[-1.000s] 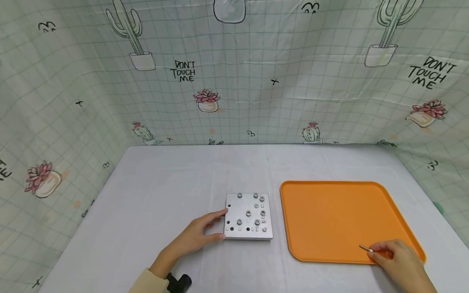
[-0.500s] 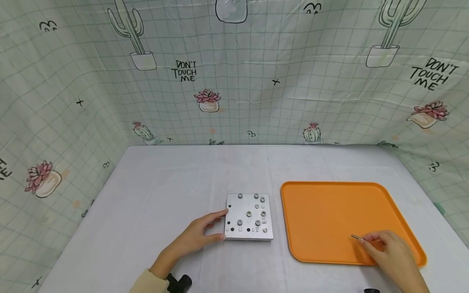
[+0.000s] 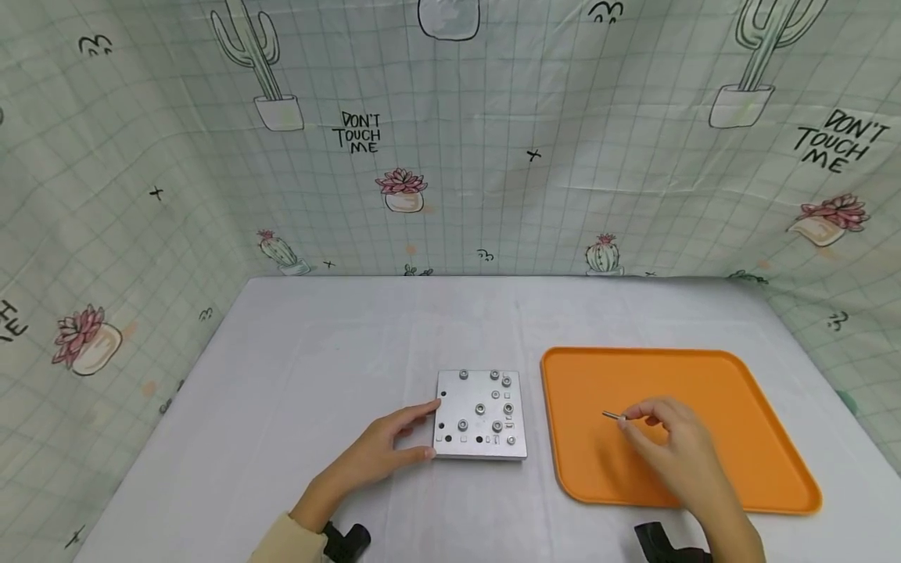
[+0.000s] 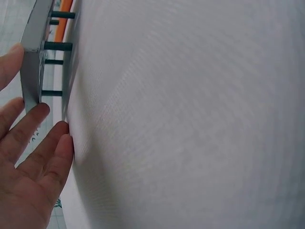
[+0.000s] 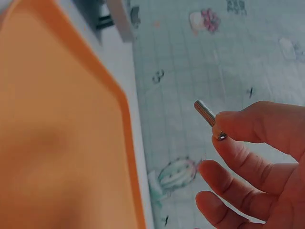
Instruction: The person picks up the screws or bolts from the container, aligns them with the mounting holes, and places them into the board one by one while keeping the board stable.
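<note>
A silver metal plate (image 3: 454,407) lies near the middle of the white table. Several socket-head screws sit in its holes, and other holes are bare and dark. In the left wrist view, threaded shanks (image 4: 59,46) stick out from the plate's underside. My left hand (image 3: 380,450) touches the plate's left side, thumb near the front corner and fingers farther back, loosely straight. Over the orange tray (image 3: 760,461), my right hand (image 3: 669,442) pinches a small socket-head screw (image 5: 205,112) between thumb and index finger. Its threaded end points left, toward the plate; the fingertips partly hide the head.
The tray stands right of the plate, with a narrow strip of white table between them. A cactus-print cloth (image 3: 464,141) hangs behind the table and along both sides. Black wrist straps (image 3: 345,541) show at the front.
My right hand has moved left and away from me over the tray, carrying the screw closer to the plate. My left hand has stayed at the plate's left side.
</note>
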